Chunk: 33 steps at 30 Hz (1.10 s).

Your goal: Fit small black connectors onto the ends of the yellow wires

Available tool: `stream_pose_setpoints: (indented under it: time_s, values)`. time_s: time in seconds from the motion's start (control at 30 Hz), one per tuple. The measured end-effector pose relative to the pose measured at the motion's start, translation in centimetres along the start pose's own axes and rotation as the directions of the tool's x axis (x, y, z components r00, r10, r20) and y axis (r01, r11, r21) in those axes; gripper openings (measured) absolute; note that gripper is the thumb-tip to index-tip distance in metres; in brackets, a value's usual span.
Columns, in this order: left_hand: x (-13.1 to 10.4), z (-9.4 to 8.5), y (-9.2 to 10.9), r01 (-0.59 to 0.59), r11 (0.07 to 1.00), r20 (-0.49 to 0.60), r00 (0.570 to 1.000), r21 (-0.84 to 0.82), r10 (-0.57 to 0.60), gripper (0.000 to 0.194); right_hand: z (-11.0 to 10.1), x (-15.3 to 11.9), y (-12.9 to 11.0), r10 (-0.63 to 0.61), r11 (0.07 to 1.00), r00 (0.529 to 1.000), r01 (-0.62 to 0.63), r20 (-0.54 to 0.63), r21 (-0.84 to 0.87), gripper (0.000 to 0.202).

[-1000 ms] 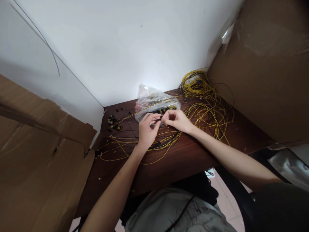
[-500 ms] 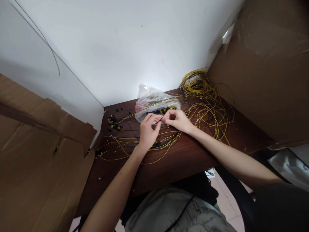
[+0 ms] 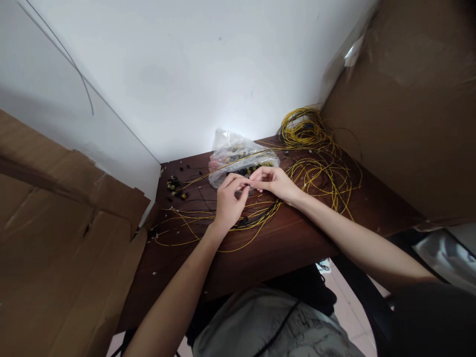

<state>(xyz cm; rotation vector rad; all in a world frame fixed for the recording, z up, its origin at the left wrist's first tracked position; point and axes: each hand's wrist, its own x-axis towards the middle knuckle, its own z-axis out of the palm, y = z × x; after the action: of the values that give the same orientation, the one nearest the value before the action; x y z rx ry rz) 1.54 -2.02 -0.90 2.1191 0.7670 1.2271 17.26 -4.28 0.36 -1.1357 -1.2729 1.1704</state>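
Note:
My left hand (image 3: 231,197) and my right hand (image 3: 274,184) meet at their fingertips over the middle of the table. Between the left thumb and fingers is a small dark piece, mostly covered and too small to name. The right thumb and forefinger pinch against the same spot; what they hold is hidden. Just behind the hands lies a clear plastic bag (image 3: 228,141) with black and yellow parts inside. Beneath and in front of them run loose yellow and black wires (image 3: 256,222).
A coil of yellow wire (image 3: 297,134) sits at the back right, with looser loops in front. Small black and yellow parts (image 3: 174,185) lie at the left of the brown table (image 3: 282,243). Cardboard (image 3: 67,238) stands at the left, and a large brown panel (image 3: 405,124) at the right.
My right hand's fingers have shifted, the thumb now stretched toward the left fingertips and the rounded gap between thumb and forefinger narrowed. My left hand stays almost still.

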Motion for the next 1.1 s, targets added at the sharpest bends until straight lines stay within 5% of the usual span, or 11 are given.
stream_pose_setpoints:
  time_s: [0.5,1.1]
  values:
    - [0.14,-0.04,0.03,-0.06,0.998,-0.011,0.998,-0.026,0.059,0.014,-0.32,0.07,0.47,0.127,0.958,0.987,-0.147,0.096,0.248,0.023]
    - [0.04,0.18,0.2,-0.019,0.999,-0.015,1.0,-0.044,0.018,0.013,-0.31,0.15,0.45,0.122,0.959,0.992,-0.122,0.016,0.256,0.023]
